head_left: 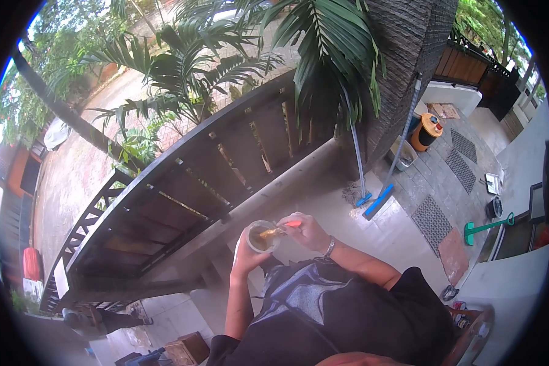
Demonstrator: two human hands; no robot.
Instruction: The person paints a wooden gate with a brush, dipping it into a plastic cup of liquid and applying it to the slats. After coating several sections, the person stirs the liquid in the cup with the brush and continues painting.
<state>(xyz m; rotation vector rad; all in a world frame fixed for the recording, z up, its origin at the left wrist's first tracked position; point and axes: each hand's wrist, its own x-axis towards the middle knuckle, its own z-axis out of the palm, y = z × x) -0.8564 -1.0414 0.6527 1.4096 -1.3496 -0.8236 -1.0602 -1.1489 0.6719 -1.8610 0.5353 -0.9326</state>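
My left hand [245,253] is wrapped round a small round whitish cup [263,245], its open top facing the camera. Inside the cup lies something brownish that I cannot make out clearly. My right hand [308,233], with a bracelet at the wrist, grips a brush [293,224] by its orange-red handle. The brush's yellowish end [271,232] reaches over the rim into the cup. Both hands are close together in front of my dark shirt [335,305].
A dark slatted railing [183,195] crosses ahead, with palms [195,67] beyond it. To the right are a mop [363,199], a blue squeegee [379,201], an orange-black bucket [426,132], perforated mats [432,219] and a green-handled tool [470,233]. A person [97,320] is at lower left.
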